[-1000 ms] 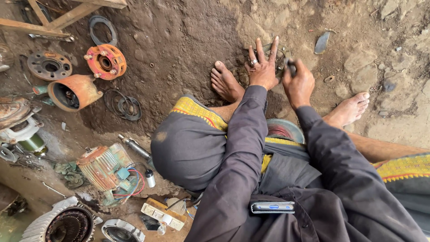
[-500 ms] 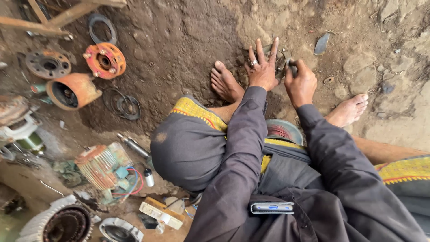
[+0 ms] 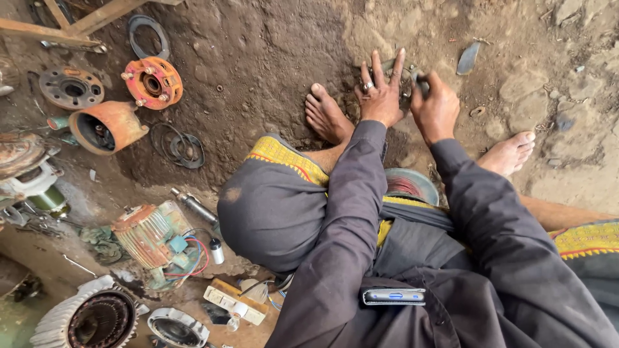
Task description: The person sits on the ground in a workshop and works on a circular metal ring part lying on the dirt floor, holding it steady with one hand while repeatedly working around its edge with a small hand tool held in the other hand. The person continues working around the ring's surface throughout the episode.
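Note:
I sit on bare earth with both arms stretched forward in dark sleeves. My left hand (image 3: 380, 93), a ring on one finger, lies with fingers spread flat on a dirty round metal part (image 3: 405, 72) on the ground. My right hand (image 3: 435, 106) is closed around a small dark tool or handle at the part's right edge; what it is stays hidden by the fingers. My bare feet (image 3: 327, 116) rest on either side.
Motor parts lie at the left: an orange flange (image 3: 153, 82), an orange housing (image 3: 106, 125), a grey flange (image 3: 71, 87), rubber rings (image 3: 177, 145), a finned motor with wires (image 3: 151, 235), and a stator (image 3: 93, 319). A wooden frame (image 3: 71, 26) is at top left. A phone (image 3: 393, 296) sits in my pocket.
Both hands stay on the round part with almost no motion. The view has shifted slightly.

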